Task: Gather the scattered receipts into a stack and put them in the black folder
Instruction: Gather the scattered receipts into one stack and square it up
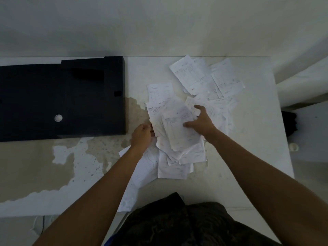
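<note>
You are looking down at a white table (248,139) whose surface is worn through to bare tan patches on its left half. The black folder (62,98) lies flat and closed on the far left of the table, well apart from your hands, with a small pale disc resting on its cover. It sits clear of the paper, likely so it is ready once the stack is formed.

The receipts (179,132) are white slips with faint grey print, many creased or curled. They spread across the middle and right of the table in loose, overlapping drifts: one cluster at the far right edge, one under your hands, and a few slips trailing toward you beneath your left forearm.

Both arms reach forward from the bottom of the view. Your right hand (200,121) is spread, its fingers pressing down on the top of the central pile, apparently to pin the sheets and draw them inward. Your left hand (142,135) is curled at the pile's left edge and seems to pinch the sheets there, though the paper hides its fingertips, so you cannot be sure of the grip. Judging by the spread, gathering is only partly done; the far cluster is untouched.

A dark garment (186,224) on your lap fills the bottom centre.
</note>
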The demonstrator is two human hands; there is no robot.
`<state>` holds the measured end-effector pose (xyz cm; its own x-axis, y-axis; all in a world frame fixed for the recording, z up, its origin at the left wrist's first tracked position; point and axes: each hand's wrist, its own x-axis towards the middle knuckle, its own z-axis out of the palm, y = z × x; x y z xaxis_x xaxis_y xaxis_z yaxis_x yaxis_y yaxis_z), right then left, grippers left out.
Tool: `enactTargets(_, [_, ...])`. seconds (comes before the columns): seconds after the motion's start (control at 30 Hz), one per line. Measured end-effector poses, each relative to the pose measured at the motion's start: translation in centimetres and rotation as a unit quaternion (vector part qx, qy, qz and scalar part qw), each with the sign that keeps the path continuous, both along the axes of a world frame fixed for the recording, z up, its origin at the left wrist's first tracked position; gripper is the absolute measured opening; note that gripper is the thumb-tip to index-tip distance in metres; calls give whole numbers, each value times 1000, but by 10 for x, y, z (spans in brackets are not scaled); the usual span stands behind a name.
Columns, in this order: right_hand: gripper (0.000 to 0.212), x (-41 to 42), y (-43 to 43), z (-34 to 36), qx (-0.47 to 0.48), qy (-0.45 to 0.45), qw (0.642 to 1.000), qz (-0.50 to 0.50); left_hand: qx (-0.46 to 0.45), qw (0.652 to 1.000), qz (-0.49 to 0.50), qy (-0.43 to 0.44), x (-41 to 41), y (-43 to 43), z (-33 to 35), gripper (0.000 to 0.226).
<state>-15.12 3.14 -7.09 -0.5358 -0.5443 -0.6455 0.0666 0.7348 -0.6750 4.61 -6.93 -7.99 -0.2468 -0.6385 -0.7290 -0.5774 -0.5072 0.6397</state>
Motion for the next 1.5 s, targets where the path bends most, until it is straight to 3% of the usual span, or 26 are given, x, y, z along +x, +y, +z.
enactTargets(0.07, [67, 12, -1, -7, 33, 19, 999, -12, 15, 999, 24, 15, -2, 2, 3, 32])
enactTargets(0.17, [30, 37, -14, -12, 77, 155, 982, 71, 37, 999, 32, 14, -2, 0, 2, 34])
enactTargets(0.27, [26, 61, -26, -11, 73, 250, 957, 130, 57, 998, 31, 0, -1, -3, 3, 28])
enactTargets(0.37, [31, 68, -30, -11, 47, 229, 966, 111, 42, 999, 29, -17, -5, -1, 6, 38])
enactTargets(0.47, [47, 64, -26, -3, 14, 143, 988, 65, 35, 999, 28, -19, -4, 1, 8, 41])
enactTargets(0.6, [60, 54, -12, 5, 12, 51, 998, 15, 51, 999, 5, 10, 2, 4, 8, 30])
enactTargets(0.77, [77, 35, 17, 7, 25, 79, 996, 20, -55, 996, -68, -17, 15, 13, 12, 25])
enactTargets(0.87, [51, 34, 31, 9, 78, 95, 988, 89, -124, 984, -119, -51, 40, 17, 13, 23])
enactTargets(0.97, [30, 54, 44, 2, 126, 149, 977, 91, -147, 968, -181, -94, 66, 28, 9, 22])
enactTargets(1.1, [29, 89, 60, -9, 160, 187, 969, 3, -82, 974, -196, -80, 76, 46, 0, 29])
enactTargets(1.23, [40, 121, 61, -8, 158, 193, 967, -50, -81, 974, -210, -32, 68, 61, 4, 12])
enactTargets(1.5, [30, 150, 51, -6, 19, 114, 989, -97, -13, 991, -131, -9, 69, 67, 5, 34])
